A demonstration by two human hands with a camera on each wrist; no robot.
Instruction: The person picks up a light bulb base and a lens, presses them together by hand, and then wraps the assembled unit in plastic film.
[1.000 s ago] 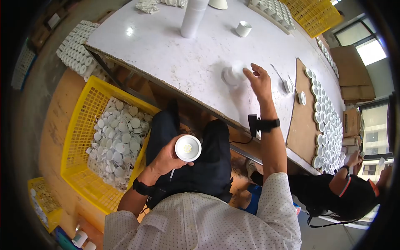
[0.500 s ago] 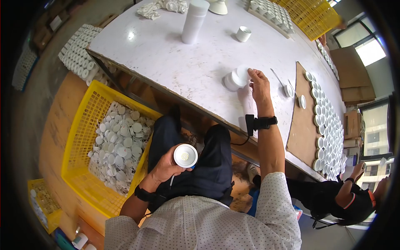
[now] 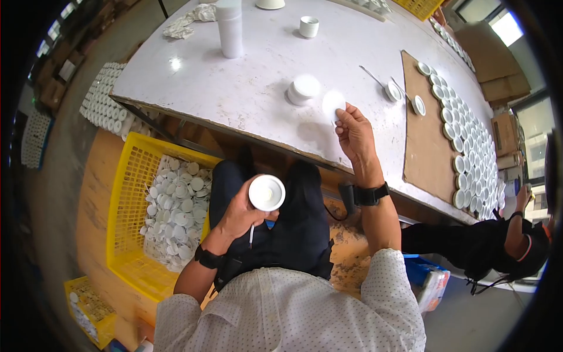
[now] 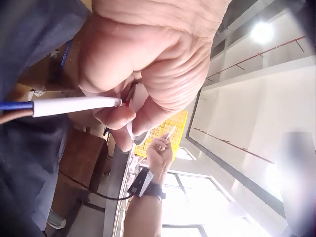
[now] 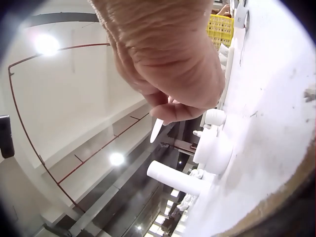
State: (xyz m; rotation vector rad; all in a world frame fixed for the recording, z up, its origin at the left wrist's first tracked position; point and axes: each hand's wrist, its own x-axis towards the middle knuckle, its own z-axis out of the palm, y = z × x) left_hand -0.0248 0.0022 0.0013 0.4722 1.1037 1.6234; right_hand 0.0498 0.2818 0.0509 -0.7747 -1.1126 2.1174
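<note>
My left hand grips a round white LED downlight over my lap, its open face up and pale LEDs in the middle. From its underside runs a white-sleeved cable, with blue and brown wires at the sleeve's end in the left wrist view. My right hand pinches a thin, translucent white disc by its edge, above the near part of the table. In the right wrist view the disc shows edge-on. A short stack of white discs stands just left of it.
A tall white cylinder and a small white cup stand farther back on the table. Rows of white rings lie on brown cardboard at right. A yellow basket of white disc-shaped parts sits at left. Another person is at far right.
My right hand has drawn the disc away from the stack, toward me and to the right. The left hand still holds the downlight; the head view has shifted.
</note>
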